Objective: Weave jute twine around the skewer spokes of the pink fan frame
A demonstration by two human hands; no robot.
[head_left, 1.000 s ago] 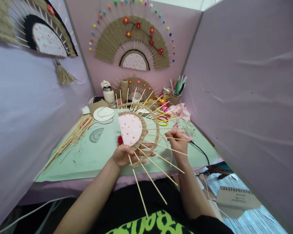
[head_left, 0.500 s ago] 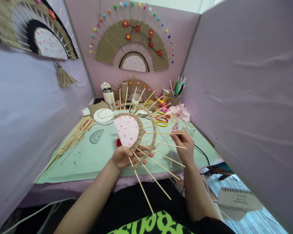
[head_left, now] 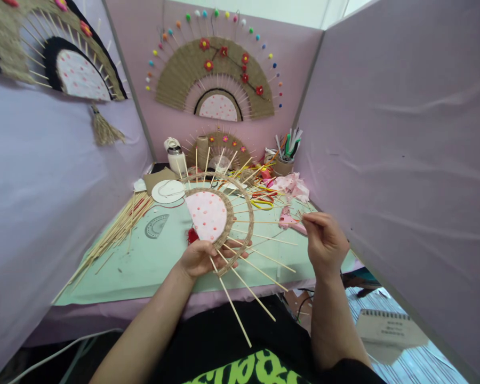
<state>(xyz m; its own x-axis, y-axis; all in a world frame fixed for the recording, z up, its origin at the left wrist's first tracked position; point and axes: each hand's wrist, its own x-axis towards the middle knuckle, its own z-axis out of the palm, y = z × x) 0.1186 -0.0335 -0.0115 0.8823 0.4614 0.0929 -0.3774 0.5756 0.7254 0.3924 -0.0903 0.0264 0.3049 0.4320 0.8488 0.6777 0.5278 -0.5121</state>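
My left hand (head_left: 202, 258) holds a half-round fan frame from below. Its white centre with red dots (head_left: 208, 216) is bordered by a woven twine band (head_left: 229, 218), and thin wooden sticks (head_left: 260, 260) radiate from it. Farther out, a second twine band (head_left: 251, 218) arcs across the sticks. My right hand (head_left: 326, 242) is closed in a pinch, right of the stick tips. A thin strand of twine (head_left: 270, 240) slants from the outer band toward its fingers; the pinched end is hard to see. Behind those fingers lies a pink glue gun (head_left: 290, 221), partly hidden.
Loose sticks (head_left: 116, 226) lie at the left by a printed half-round shape (head_left: 157, 226) and a white disc (head_left: 168, 191). Yellow-handled scissors (head_left: 263, 204), pink cloth (head_left: 294, 185) and a tool cup (head_left: 283, 167) stand at the back. Finished fans (head_left: 216, 69) hang on the partitions.
My right hand has moved right, away from the stick tips, and turned its back more upward. The pink glue gun shows more. My left hand and the frame stay nearly still.
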